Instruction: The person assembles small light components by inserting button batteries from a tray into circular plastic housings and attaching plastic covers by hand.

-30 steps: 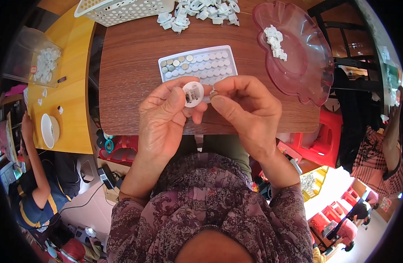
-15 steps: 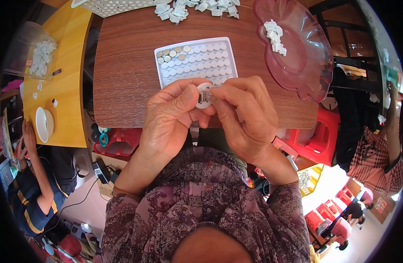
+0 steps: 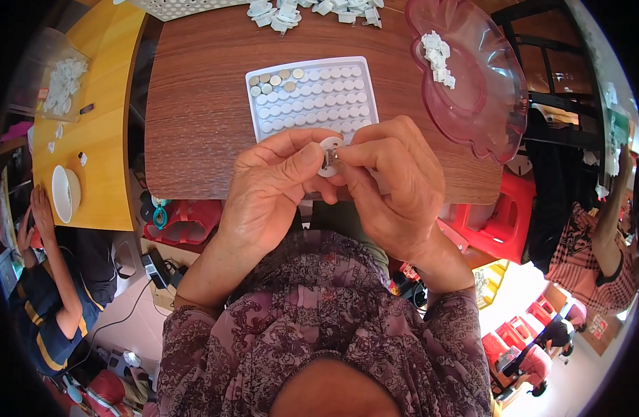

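Observation:
My left hand [image 3: 267, 184] grips a small round white plastic part [image 3: 329, 163] by its edge, between thumb and fingers. Dark metal pieces show on the part's face. From the other side my right hand [image 3: 396, 181] is closed in a pinch, thumb and forefinger at the part's right edge; what lies between those fingertips is too small to make out. Just beyond both hands lies a white tray [image 3: 246, 69] with rows of round white places. Several coin cells [image 3: 275, 80] rest in its far left rows, and my fingers hide part of its near edge.
White plastic parts [image 3: 284, 15] lie piled at the table's far edge beside a perforated white basket [image 3: 180, 8]. A clear reddish bowl [image 3: 482, 90] holds small white pieces [image 3: 437, 59]. Left, a yellow table [image 3: 107, 153] bears a white bowl [image 3: 66, 194]; another person's hand [image 3: 41, 208] rests there.
Both hands have shifted slightly right with the round white part, which is now turned more edge-on. My right fingertips remain at its right side. The tray's coin cells look the same.

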Tool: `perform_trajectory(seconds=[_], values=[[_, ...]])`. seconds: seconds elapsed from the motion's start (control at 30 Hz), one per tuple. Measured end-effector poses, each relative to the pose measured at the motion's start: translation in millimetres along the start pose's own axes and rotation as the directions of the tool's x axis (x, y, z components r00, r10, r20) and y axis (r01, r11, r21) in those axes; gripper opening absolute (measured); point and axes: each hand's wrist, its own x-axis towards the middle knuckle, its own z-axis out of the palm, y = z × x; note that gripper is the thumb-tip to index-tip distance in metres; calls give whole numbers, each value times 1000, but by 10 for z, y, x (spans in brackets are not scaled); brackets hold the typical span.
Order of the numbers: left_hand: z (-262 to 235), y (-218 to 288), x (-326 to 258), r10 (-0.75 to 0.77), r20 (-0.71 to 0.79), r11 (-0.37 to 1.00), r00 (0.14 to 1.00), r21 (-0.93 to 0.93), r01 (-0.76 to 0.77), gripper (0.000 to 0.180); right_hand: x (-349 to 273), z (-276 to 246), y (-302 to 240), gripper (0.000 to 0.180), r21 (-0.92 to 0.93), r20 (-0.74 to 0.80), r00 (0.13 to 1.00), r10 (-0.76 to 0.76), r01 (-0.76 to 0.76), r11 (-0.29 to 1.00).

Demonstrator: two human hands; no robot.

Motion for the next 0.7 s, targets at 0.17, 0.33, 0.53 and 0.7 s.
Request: perform_trajectory(seconds=[0.17, 0.33, 0.53, 0.7], values=[[-7, -2, -7, 1, -6, 1000, 1000, -14, -2, 28, 16, -20, -13, 17, 134, 56, 995, 83, -90, 987], [1, -25, -22, 15, -11, 1000, 1000, 27, -15, 28, 10, -17, -4, 20, 56, 45, 999, -13, 10, 998], [9, -59, -40, 44, -30, 995, 999, 86, -42, 28, 19, -49, 21, 21, 63, 98, 994, -55, 49, 997], [8, -54, -40, 21, -40, 999, 999, 41, -19, 28, -14, -24, 27, 21, 46, 80, 994, -75, 71, 996]])
